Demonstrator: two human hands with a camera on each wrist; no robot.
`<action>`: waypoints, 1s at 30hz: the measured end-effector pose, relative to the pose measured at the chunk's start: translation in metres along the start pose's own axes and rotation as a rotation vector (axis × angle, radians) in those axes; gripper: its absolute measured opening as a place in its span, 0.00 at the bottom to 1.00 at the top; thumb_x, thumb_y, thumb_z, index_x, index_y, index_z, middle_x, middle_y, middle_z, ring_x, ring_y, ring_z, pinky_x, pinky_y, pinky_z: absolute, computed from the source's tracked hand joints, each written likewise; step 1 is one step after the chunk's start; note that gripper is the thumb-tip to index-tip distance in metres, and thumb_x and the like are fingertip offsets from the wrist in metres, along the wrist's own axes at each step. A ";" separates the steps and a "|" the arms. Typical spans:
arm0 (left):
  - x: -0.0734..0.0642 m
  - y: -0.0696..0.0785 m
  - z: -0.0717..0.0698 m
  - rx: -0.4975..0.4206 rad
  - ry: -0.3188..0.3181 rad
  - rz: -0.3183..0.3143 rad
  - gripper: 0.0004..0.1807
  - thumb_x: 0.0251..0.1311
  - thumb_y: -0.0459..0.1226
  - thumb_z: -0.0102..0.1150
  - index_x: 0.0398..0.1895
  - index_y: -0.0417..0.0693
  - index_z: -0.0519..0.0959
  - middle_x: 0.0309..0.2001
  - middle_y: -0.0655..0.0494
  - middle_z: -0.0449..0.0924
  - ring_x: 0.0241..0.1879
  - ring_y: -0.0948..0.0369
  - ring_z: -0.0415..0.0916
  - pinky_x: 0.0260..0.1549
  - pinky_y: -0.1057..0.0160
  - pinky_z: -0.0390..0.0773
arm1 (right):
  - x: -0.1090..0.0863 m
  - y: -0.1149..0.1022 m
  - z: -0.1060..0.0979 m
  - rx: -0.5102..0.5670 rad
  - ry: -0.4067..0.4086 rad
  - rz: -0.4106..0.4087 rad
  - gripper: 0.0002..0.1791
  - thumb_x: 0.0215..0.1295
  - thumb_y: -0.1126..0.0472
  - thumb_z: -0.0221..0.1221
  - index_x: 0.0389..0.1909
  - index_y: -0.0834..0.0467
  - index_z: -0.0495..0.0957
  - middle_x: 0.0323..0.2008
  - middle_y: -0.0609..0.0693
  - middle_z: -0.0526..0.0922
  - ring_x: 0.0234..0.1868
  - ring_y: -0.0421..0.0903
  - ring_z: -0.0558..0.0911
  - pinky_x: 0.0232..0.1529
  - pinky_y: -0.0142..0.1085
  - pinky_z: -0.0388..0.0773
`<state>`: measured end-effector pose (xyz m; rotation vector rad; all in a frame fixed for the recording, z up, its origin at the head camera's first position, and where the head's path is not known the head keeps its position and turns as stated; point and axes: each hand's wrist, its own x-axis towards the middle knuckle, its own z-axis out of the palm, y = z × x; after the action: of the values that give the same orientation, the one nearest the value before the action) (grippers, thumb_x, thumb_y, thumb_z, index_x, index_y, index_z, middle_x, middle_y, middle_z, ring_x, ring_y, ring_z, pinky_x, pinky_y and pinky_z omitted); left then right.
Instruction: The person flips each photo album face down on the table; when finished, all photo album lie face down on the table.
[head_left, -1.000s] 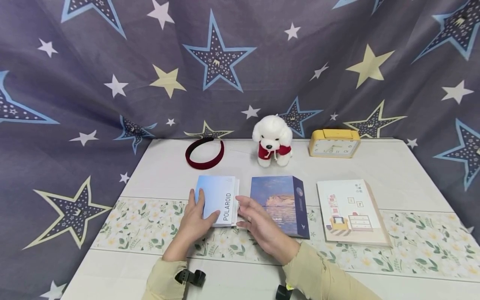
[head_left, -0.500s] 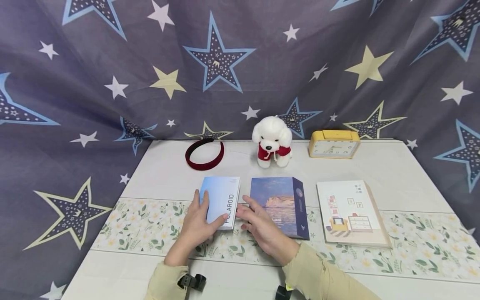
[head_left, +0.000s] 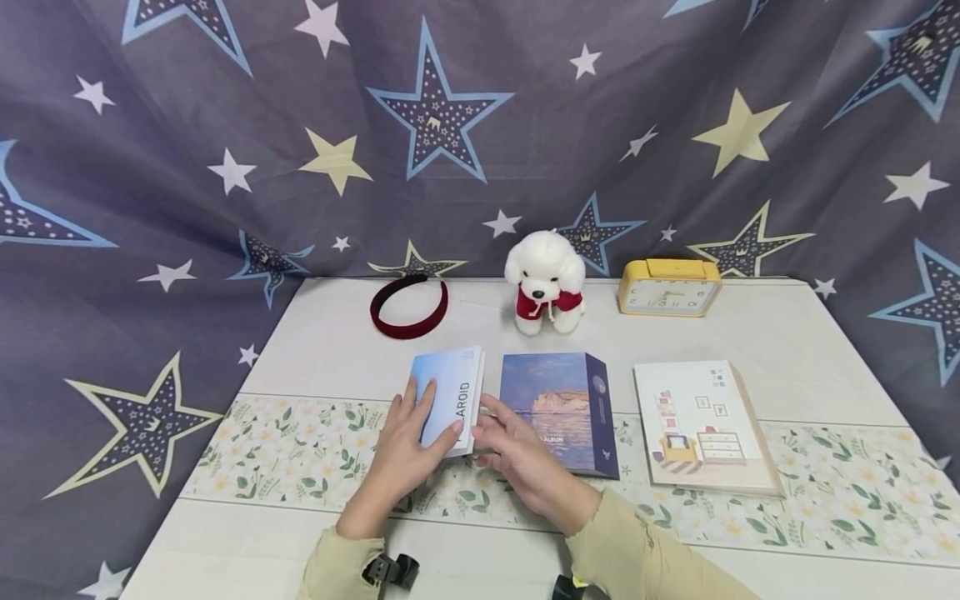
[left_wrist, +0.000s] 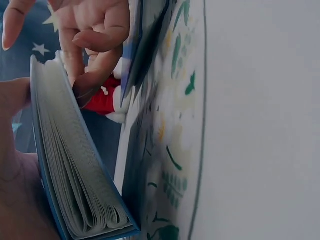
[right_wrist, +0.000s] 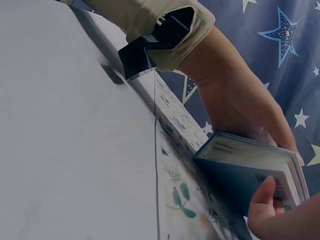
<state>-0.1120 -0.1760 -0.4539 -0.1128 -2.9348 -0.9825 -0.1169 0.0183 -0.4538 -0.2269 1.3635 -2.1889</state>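
A thick blue photo album [head_left: 438, 375], lettered on its cover, stands tilted in front of the person. Its right side is raised and its lower left edge meets the table. My left hand [head_left: 402, 457] lies spread over the front cover, thumb near the right edge. The fingertips of my right hand [head_left: 525, 471] touch the album's right side from the back cover. In the left wrist view the pages of this album [left_wrist: 75, 170] fan between the covers. Partly behind the right hand lies a dark blue album [head_left: 551, 404] with a cliff picture.
Farther right lies a white album [head_left: 701, 425] with a drawn room on it. Along the back stand a dark red headband [head_left: 408, 327], a white plush dog [head_left: 545, 279] and a yellow alarm clock [head_left: 670, 287]. A starry cloth [head_left: 315, 208] hangs behind the table.
The blue album has shifted right and its tilt has changed, with my left hand moving along on its cover. My right hand has stayed nearly in place beside it.
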 end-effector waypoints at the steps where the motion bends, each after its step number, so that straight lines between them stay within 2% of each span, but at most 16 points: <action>1: 0.000 0.001 0.000 -0.008 -0.003 -0.002 0.44 0.63 0.58 0.55 0.76 0.47 0.56 0.77 0.41 0.41 0.72 0.32 0.40 0.60 0.26 0.49 | 0.000 0.000 0.001 0.003 0.001 -0.002 0.43 0.68 0.60 0.56 0.77 0.57 0.43 0.69 0.60 0.63 0.51 0.45 0.77 0.44 0.35 0.73; 8: -0.001 0.004 -0.003 -0.143 -0.050 -0.023 0.41 0.67 0.59 0.48 0.78 0.52 0.51 0.77 0.45 0.40 0.73 0.35 0.34 0.62 0.26 0.42 | -0.002 -0.005 0.005 -0.013 -0.002 -0.039 0.43 0.65 0.62 0.57 0.77 0.53 0.46 0.68 0.62 0.62 0.51 0.46 0.76 0.46 0.38 0.74; 13: -0.001 0.004 -0.004 -0.203 -0.062 -0.019 0.40 0.69 0.57 0.45 0.78 0.51 0.49 0.77 0.43 0.39 0.73 0.35 0.33 0.63 0.27 0.38 | -0.003 -0.007 0.008 -0.040 -0.005 -0.048 0.43 0.65 0.63 0.58 0.77 0.51 0.47 0.67 0.63 0.62 0.50 0.47 0.76 0.49 0.40 0.75; 18: -0.002 0.006 -0.004 -0.308 -0.096 -0.030 0.39 0.72 0.56 0.41 0.78 0.49 0.46 0.78 0.44 0.36 0.74 0.38 0.30 0.65 0.31 0.36 | -0.003 -0.005 0.009 -0.057 -0.016 -0.055 0.44 0.65 0.63 0.59 0.77 0.48 0.47 0.67 0.62 0.61 0.51 0.47 0.76 0.50 0.40 0.75; 25: -0.001 0.007 -0.006 -0.501 -0.147 -0.046 0.38 0.74 0.54 0.37 0.79 0.48 0.43 0.78 0.45 0.34 0.75 0.44 0.29 0.66 0.34 0.35 | -0.002 -0.004 0.008 -0.085 -0.048 -0.054 0.44 0.66 0.61 0.60 0.77 0.42 0.48 0.69 0.60 0.60 0.57 0.53 0.76 0.54 0.44 0.75; 30: -0.001 0.009 -0.006 -0.583 -0.178 -0.066 0.38 0.73 0.54 0.37 0.79 0.49 0.41 0.78 0.44 0.32 0.75 0.44 0.28 0.65 0.33 0.34 | -0.001 -0.002 0.007 -0.102 -0.066 -0.044 0.46 0.64 0.63 0.60 0.77 0.39 0.47 0.71 0.59 0.57 0.61 0.57 0.74 0.55 0.44 0.74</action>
<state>-0.1103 -0.1721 -0.4435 -0.1270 -2.7050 -1.8977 -0.1138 0.0139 -0.4486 -0.3672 1.4475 -2.1297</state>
